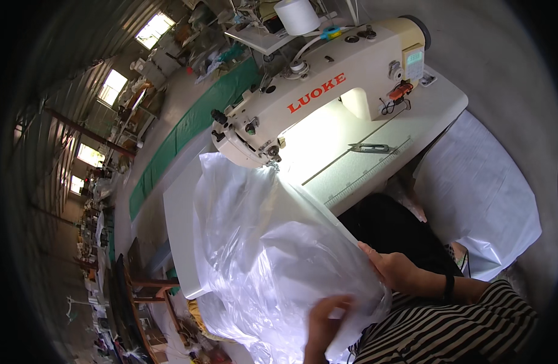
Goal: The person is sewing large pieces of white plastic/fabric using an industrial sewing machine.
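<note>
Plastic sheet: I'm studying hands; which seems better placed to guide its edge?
Probably the right hand: it grips the plastic sheet at its edge; the left hand is blurred, farther off.

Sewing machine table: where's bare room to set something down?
The tabletop is bare between the metal snips and its rounded right end; beneath the machine's arm looks free, despite glare. Around the presser foot is crowded: shiny sheeting spreads to the right hand.
</note>
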{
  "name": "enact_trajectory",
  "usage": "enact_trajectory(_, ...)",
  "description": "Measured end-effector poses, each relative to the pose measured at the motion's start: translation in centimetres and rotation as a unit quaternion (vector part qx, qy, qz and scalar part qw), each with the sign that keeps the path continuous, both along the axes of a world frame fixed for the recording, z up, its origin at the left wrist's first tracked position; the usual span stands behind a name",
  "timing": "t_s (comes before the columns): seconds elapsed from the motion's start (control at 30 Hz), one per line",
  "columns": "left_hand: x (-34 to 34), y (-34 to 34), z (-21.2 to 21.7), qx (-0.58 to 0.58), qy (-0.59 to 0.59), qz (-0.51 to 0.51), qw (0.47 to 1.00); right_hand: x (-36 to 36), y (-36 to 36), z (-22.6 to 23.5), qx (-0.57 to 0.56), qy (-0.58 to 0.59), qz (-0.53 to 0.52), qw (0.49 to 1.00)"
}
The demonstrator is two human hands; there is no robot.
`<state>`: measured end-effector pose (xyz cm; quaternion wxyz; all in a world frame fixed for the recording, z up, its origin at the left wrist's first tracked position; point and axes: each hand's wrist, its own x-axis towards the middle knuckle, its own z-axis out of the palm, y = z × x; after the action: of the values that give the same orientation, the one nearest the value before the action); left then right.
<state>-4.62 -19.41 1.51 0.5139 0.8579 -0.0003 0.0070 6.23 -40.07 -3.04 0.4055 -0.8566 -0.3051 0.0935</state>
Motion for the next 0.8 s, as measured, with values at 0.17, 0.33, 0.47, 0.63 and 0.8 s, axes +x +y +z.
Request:
enact_trajectory(0.17, -2.3, 11.5, -7.6, 0.151, -0.045, 0.434, 0.887, 0.1, -0.4, -0.7, -0.147, -0.061, 0.045, 0.986)
enact_trajectory(0.33, -4.0, 9.8, -21.8, -0.132, 0.175, 0.344, 0.913, -0.8, 1.4, -1.1, -0.191, -0.087, 0.083, 0.974)
enact_trajectory(0.47, -3.6, 10.0, -24.4, 0.155, 0.224, 0.265, 0.925, -1.2, 2.7, -0.9, -0.145, -0.093, 0.084, 0.982)
enact_trajectory(0.63, -3.7, 17.4, -14.8, 0.204, -0.138, 0.554, 0.796, -0.1, 5.1, 0.0, -0.16, -0.175, 0.112, 0.965)
enact_trajectory(0.8, 0.5, 19.2, -5.4, 0.247, -0.172, 0.514, 0.803, 3.9, 9.0, 0.7, -0.215, -0.249, 0.095, 0.939)
